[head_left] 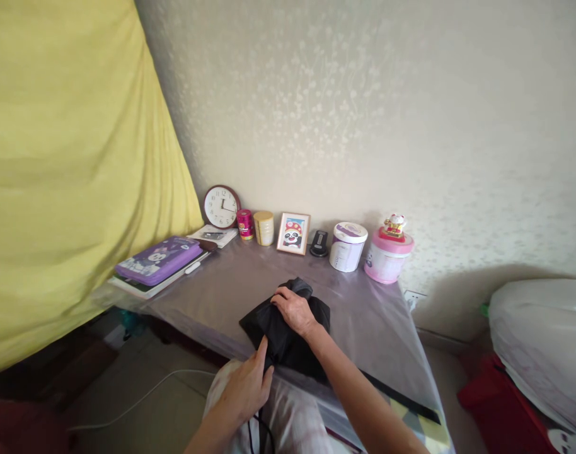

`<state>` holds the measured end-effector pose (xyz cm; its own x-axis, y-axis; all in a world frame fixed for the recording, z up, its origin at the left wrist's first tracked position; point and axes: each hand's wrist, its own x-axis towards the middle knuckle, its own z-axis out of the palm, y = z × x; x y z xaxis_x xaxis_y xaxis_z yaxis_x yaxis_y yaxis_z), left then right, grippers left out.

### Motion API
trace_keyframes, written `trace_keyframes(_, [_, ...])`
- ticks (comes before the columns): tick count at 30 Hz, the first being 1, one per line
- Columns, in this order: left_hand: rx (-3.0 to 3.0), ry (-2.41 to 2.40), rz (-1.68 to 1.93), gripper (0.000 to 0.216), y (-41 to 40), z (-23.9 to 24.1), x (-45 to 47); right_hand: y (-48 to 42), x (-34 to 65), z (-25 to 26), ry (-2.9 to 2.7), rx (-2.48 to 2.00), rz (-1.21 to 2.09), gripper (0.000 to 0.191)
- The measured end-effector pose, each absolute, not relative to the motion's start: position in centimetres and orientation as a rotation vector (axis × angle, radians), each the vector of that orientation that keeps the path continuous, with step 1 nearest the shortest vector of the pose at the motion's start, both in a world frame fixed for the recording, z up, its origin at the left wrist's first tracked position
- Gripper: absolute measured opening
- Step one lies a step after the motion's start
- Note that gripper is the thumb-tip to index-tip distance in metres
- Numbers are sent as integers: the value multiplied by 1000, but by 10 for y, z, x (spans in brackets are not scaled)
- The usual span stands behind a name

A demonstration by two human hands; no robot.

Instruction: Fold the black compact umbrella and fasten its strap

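Observation:
A black fabric pouch (pixel 281 337) lies near the front edge of a low table covered in clear plastic (pixel 373 321). My right hand (pixel 293 310) rests on top of the pouch with its fingers curled, gripping the bunched fabric. My left hand (pixel 244 386) is at the pouch's near edge, thumb raised and fingers closed around the fabric where a thin black cord (pixel 258 432) hangs down over my lap.
Along the wall stand a round clock (pixel 221 206), a red can (pixel 244 224), a yellow jar (pixel 264 227), a framed panda picture (pixel 293 233), a small black device (pixel 319 243), a white tub (pixel 347 246) and a pink tub (pixel 387 256). A purple case (pixel 158 260) lies left. Yellow curtain (pixel 70 176) hangs left.

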<state>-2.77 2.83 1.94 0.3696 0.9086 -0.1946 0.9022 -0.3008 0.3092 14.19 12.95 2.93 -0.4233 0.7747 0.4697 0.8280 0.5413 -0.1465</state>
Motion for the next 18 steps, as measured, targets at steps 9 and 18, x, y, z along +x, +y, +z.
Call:
trace_keyframes(9, [2294, 1634, 138, 70, 21, 32, -23, 137, 138, 30, -2444, -1339, -192, 20])
trace_keyframes(18, [2314, 1673, 16, 61, 28, 20, -17, 129, 137, 37, -2453, -1282, -179, 21])
